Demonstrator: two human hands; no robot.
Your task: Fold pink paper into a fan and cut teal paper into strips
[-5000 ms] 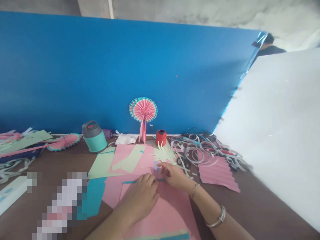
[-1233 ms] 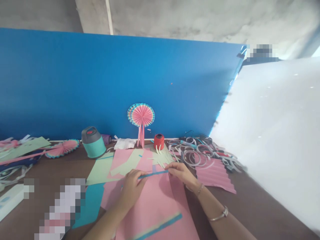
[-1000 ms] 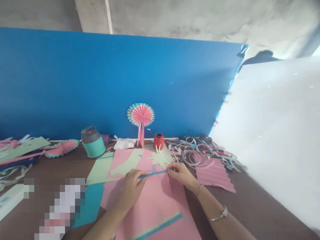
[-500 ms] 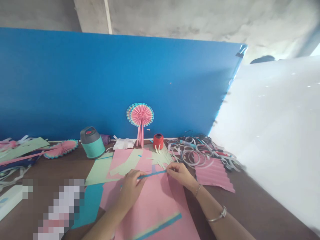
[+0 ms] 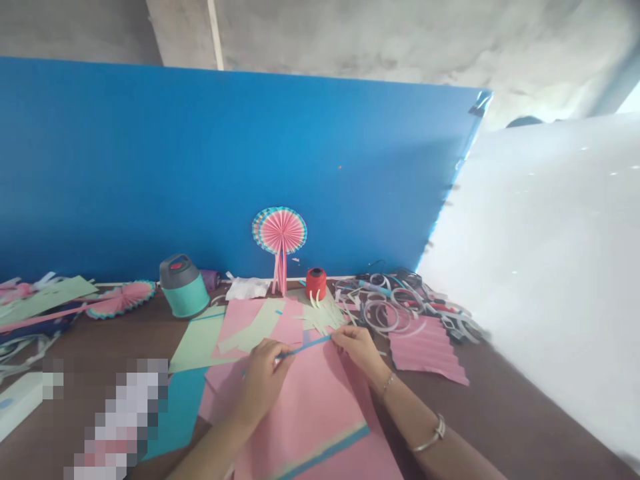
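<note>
A pink paper sheet (image 5: 313, 393) lies before me, with a blue stripe edged in yellow across its near part. Along its far edge runs a narrow blue paper strip (image 5: 311, 345). My left hand (image 5: 265, 377) is closed on the strip's left part, thumb and fingers pinching it. At the other end, my right hand (image 5: 356, 345) pinches the strip between thumb and fingertips. Whether the strip is glued to the sheet or only lies along it, I cannot tell. More pink paper lies under the sheet.
Beyond my hands are pale green paper (image 5: 197, 340), scattered green strips (image 5: 323, 317) and a red thread spool (image 5: 315, 284). A pleated paper fan (image 5: 280, 230) leans on the blue partition (image 5: 150, 167). Coiled strips (image 5: 385, 310) and corrugated pink paper (image 5: 427, 350) lie right; a teal jug (image 5: 185, 293) stands left.
My right hand has shifted slightly, and the strip's right end sits a little higher. The sheet's near striped part has moved a little and now looks sharper. Both hands keep their hold.
</note>
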